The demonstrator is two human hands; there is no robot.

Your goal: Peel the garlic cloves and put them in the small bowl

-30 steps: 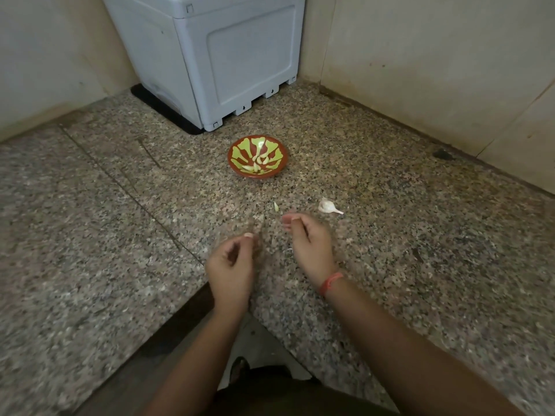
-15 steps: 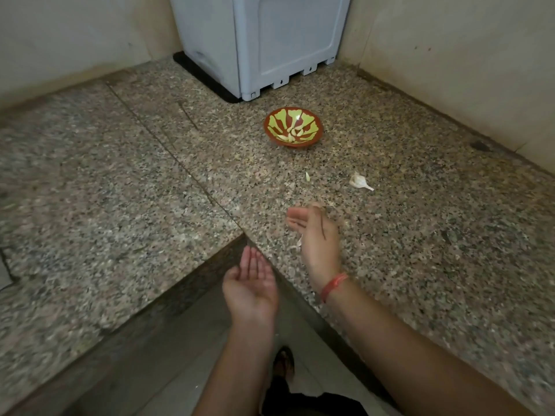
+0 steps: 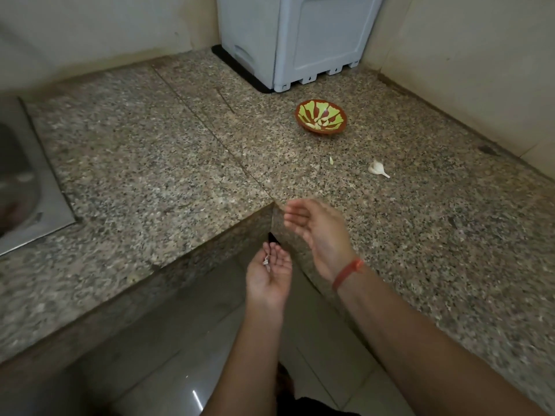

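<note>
Small bowl point(image 3: 322, 132), red-brown with green pattern: several peeled garlic cloves point(image 3: 320, 122) inside. At its 6 o'clock, one small pale clove point(image 3: 331, 160) on the granite counter point(image 3: 180, 163); at 4 o'clock, an unpeeled garlic piece point(image 3: 377, 168). Left hand point(image 3: 270, 273) palm up off the counter edge, fingers flat, skin scraps point(image 3: 266, 261) lying on it. Right hand point(image 3: 319, 232) at its 1 o'clock, fingers loose, empty.

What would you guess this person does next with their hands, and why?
Probably tip the papery skin scraps out of the left hand, which is cupped palm up beyond the edge of the counter. The right hand is open and empty, and one unpeeled clove lies on the counter, outside the small bowl, so both hands need freeing.
</note>
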